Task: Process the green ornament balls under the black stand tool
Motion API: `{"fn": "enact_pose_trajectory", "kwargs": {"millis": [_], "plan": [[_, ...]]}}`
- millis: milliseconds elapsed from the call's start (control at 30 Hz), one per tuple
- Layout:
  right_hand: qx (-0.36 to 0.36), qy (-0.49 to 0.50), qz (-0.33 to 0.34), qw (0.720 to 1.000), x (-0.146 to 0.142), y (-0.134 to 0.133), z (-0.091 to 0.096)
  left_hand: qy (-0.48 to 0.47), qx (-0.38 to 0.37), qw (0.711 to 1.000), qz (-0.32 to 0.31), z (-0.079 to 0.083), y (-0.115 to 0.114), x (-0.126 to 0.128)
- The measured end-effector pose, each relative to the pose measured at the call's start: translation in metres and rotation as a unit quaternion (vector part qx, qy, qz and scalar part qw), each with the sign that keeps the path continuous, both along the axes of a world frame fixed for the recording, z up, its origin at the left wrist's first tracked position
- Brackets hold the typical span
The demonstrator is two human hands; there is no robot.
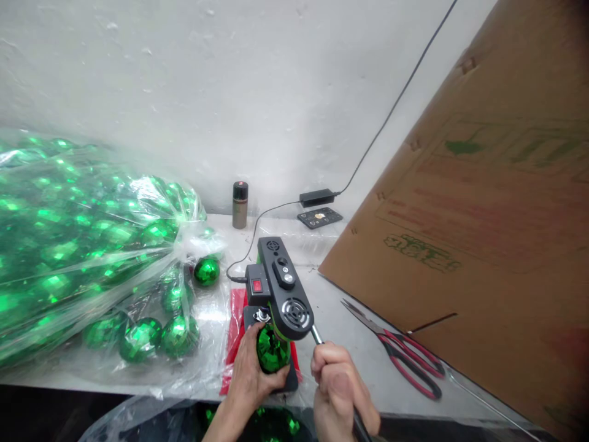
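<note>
My left hand (251, 374) is wrapped round a shiny green faceted ball (271, 350) and holds it on the base of a small black press machine (280, 288) with a red switch. My right hand (338, 387) is closed round the machine's metal lever handle (318, 336), which sticks out to the right of the machine's head. The ball sits right under the machine's head. A red sheet (235, 334) lies beneath the machine.
A big clear plastic bag (69, 245) of several green balls fills the left; loose ones (207, 271) lie near it. Red-handled scissors (405, 353) lie right of the machine. A large cardboard sheet (483, 215) leans at right. A small can (240, 204), power adapter (316, 197) and cable sit behind.
</note>
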State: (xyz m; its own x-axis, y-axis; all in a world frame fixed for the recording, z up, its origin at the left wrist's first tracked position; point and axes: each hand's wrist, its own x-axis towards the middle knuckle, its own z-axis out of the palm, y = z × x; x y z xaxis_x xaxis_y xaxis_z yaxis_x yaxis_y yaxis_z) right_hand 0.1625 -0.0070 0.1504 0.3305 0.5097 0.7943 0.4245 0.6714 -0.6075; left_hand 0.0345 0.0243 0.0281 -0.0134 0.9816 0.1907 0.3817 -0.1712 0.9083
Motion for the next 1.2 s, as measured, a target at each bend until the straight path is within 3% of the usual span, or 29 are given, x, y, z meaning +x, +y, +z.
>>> {"fn": "enact_pose_trajectory", "kwargs": {"millis": [433, 800, 1100, 1200], "plan": [[-0.002, 0.052, 0.021, 0.998, -0.005, 0.002, 0.004, -0.008, 0.003, 1.000, 0.006, -0.003, 0.003, 0.002], [0.011, 0.073, 0.019, 0.997, -0.010, 0.006, -0.005, -0.006, 0.014, 1.000, -0.002, -0.010, 0.006, 0.000], [0.019, 0.084, 0.007, 0.996, -0.016, 0.004, -0.027, 0.004, 0.008, 0.999, -0.036, -0.009, 0.005, -0.006], [0.013, 0.077, 0.011, 0.997, -0.015, 0.004, -0.021, 0.002, 0.004, 1.000, -0.010, -0.009, 0.005, -0.003]]}}
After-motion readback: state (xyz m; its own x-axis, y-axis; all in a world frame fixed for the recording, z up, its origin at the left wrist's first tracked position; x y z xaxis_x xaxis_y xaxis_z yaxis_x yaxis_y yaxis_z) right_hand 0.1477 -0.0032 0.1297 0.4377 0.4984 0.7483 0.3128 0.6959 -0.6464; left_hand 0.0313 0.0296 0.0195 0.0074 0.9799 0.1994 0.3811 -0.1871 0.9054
